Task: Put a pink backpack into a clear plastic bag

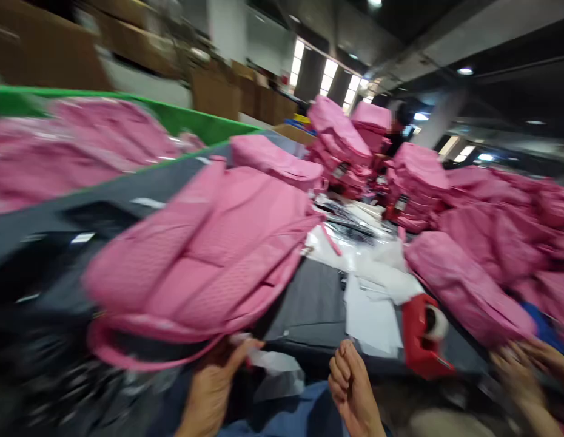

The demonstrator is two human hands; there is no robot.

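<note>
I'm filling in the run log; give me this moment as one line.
left hand: under pink backpack, grip unclear | right hand: fist, free | beside: red tape dispenser

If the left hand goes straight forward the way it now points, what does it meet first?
Probably the pink backpack: the left hand points up at its near lower edge, seemingly touching already; blur hides the exact contact.
</note>
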